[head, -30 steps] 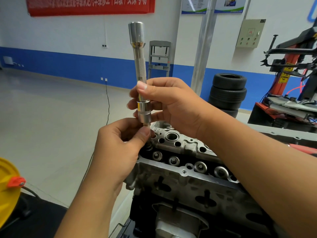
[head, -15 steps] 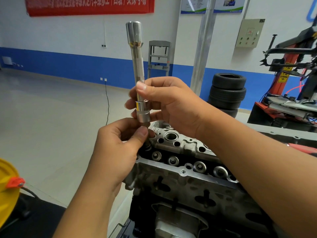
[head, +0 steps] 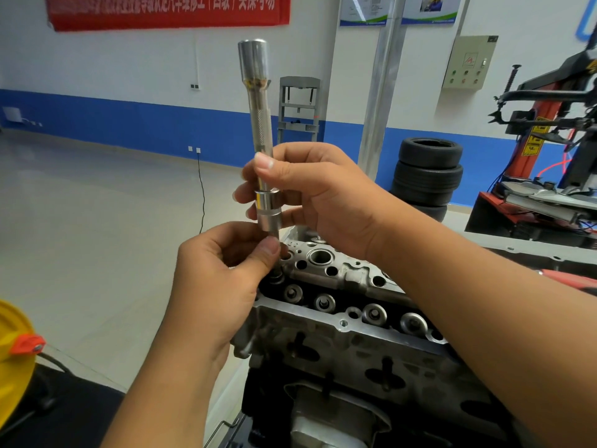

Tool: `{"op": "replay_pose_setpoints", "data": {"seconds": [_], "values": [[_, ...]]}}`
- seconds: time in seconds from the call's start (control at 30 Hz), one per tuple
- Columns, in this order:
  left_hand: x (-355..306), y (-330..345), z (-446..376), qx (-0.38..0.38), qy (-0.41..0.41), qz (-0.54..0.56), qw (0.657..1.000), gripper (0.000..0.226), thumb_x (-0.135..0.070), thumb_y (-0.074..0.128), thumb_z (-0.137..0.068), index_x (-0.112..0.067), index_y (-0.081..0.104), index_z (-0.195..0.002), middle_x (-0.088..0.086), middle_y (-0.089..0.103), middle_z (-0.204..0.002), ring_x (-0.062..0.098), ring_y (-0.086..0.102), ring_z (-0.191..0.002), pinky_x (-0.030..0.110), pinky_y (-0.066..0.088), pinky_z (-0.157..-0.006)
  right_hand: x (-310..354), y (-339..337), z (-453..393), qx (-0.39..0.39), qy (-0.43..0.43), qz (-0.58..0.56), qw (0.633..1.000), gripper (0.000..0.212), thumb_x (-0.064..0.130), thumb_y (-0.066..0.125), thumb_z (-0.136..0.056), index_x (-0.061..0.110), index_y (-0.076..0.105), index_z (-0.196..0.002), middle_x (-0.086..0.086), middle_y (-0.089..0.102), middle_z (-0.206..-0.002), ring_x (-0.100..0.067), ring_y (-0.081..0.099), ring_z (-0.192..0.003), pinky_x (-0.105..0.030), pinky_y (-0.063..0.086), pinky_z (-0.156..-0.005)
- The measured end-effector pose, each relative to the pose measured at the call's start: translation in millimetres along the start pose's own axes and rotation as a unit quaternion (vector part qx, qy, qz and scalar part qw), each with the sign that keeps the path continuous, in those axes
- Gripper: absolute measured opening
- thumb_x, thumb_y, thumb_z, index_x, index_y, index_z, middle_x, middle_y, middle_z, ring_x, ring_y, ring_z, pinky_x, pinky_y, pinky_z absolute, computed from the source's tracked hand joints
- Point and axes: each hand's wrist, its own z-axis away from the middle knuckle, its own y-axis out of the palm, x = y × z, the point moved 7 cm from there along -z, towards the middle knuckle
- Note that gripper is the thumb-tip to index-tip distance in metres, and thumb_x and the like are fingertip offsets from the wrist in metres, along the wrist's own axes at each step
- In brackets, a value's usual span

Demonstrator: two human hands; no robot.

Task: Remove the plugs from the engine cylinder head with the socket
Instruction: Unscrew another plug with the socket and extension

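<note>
Little has moved since the earlier frames: the socket extension bar point(head: 260, 118) has tipped a touch to the left at its top, and both hands sit where they were.

Head view: the right hand point(head: 318, 195) curls its fingers point(head: 263, 163) round the lower shaft of the bar, just above the chrome socket point(head: 268, 212), holding it nearly upright over the near-left end of the engine cylinder head point(head: 349, 318). The left hand point(head: 223, 270) pinches, thumb against curled fingers, something dark just under the socket mouth; it looks like a plug, though it is mostly hidden. A row of round valve caps point(head: 374, 313) lies along the head's near edge, and stacked tyres point(head: 426, 176) stand by the far wall.

Judging by this, one plug is being freed from the socket. The next move calls for a firm downward pull by the left hand while the right keeps the bar steady, then setting the plug aside
</note>
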Motion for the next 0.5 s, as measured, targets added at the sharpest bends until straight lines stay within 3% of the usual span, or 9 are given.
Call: {"op": "replay_pose_setpoints", "data": {"seconds": [0.07, 0.13, 0.3, 0.37, 0.5], "values": [[0.1, -2.7, -0.1, -0.017, 0.003, 0.009, 1.000, 0.020, -0.042, 0.082, -0.064, -0.040, 0.078, -0.083, -0.004, 0.080, -0.084, 0.016, 0.078, -0.083, 0.038, 0.058, -0.082, -0.7, 0.5, -0.2, -0.001, 0.003, 0.008, 1.000, 0.019, 0.023, 0.067, -0.099, 0.005, 0.068, -0.102, -0.013, 0.076, -0.097, -0.028, 0.071, -0.086, -0.038, 0.060, -0.079], [1.2, -4.3, -1.4, -0.021, 0.004, 0.010, 1.000, 0.027, -0.048, 0.081, -0.059, -0.041, 0.078, -0.085, -0.006, 0.079, -0.083, 0.014, 0.077, -0.082, 0.034, 0.057, -0.079, -0.2, -0.5, -0.2, -0.011, 0.000, 0.013, 1.000, 0.014, 0.020, 0.071, -0.097, 0.007, 0.066, -0.098, -0.014, 0.076, -0.094, -0.027, 0.072, -0.082, -0.036, 0.060, -0.075], [2.8, 5.0, -1.4, 0.050, -0.016, 0.014, 0.999, 0.012, -0.040, 0.071, -0.093, -0.046, 0.079, -0.101, -0.008, 0.081, -0.098, 0.010, 0.075, -0.101, 0.045, 0.052, -0.094, 0.6, -1.6, 0.1, -0.023, -0.002, 0.013, 1.000, 0.018, 0.019, 0.071, -0.097, 0.009, 0.057, -0.092, -0.018, 0.077, -0.093, -0.031, 0.072, -0.081, -0.043, 0.059, -0.076], [3.2, 4.9, -0.8, 0.058, -0.015, 0.005, 0.998, 0.024, -0.028, 0.061, -0.103, -0.044, 0.079, -0.103, -0.007, 0.081, -0.100, 0.013, 0.075, -0.104, 0.050, 0.049, -0.103, 1.0, -0.6, 0.3, -0.016, -0.001, 0.011, 1.000, 0.017, 0.019, 0.068, -0.099, 0.009, 0.058, -0.090, -0.017, 0.077, -0.095, -0.032, 0.072, -0.083, -0.044, 0.059, -0.078], [3.8, 1.6, -1.1, 0.030, -0.012, -0.009, 0.999, 0.025, -0.019, 0.069, -0.098, -0.042, 0.079, -0.095, -0.006, 0.081, -0.093, 0.017, 0.077, -0.097, 0.051, 0.054, -0.100, 0.7, -0.1, 0.7, -0.006, 0.005, -0.004, 1.000, 0.016, 0.020, 0.063, -0.101, 0.004, 0.064, -0.098, -0.015, 0.076, -0.097, -0.032, 0.070, -0.085, -0.042, 0.058, -0.079]]}}
